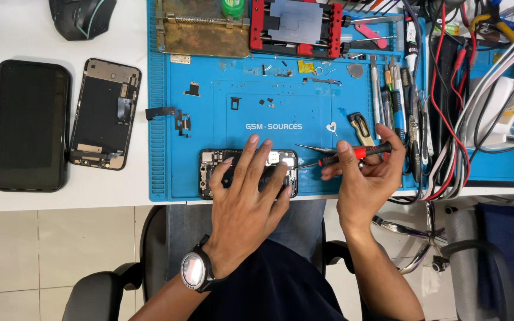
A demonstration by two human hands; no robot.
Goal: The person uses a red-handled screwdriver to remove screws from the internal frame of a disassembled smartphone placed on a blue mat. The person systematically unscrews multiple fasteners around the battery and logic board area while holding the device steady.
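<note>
On blue mat (209, 113): my left hand (248, 196) flat, pinning opened phone (212, 166), long axis left-right; my right hand (367, 172) pinching red-handled screwdriver (352, 153), tip pointing left toward phone.

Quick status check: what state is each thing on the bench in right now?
Opened phone: back off, flat under left hand.
Screwdriver: held in right hand, tip toward phone.
Screen panel: face up, dark.
Phone frame: open, insides showing.
Tweezers: lying loose on mat.

The mat (209, 128) is mostly bare at its middle left, dotted only with small parts (176, 117). Tools (397, 101) and cables (447, 137) crowd the right; clamps (295, 27) block the far edge.
</note>
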